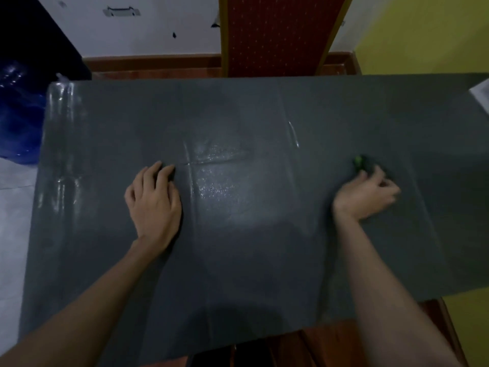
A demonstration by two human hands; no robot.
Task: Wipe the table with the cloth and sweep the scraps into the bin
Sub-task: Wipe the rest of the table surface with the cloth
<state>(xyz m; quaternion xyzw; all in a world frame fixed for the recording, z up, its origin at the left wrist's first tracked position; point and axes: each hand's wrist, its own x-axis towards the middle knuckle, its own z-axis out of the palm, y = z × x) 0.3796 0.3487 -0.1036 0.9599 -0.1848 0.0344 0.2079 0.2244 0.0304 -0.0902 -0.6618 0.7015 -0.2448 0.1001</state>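
A table covered with a dark grey plastic sheet [238, 123] fills the view. My left hand [153, 200] lies flat on the sheet left of centre, fingers straight and pressing down. My right hand [367, 192] is at the right, blurred, with its fingers curled around a small dark thing with a green part [359, 161] that pokes out past the fingertips. I cannot tell whether that thing is the cloth. A shiny wet-looking patch [214, 178] and a crease lie between the hands. No scraps and no bin are visible.
A red patterned chair back [277, 35] stands behind the table's far edge. A blue plastic bag [18, 115] sits on the floor at the left. A white object [483, 95] lies at the table's right edge. The sheet's near edge hangs over brown wood.
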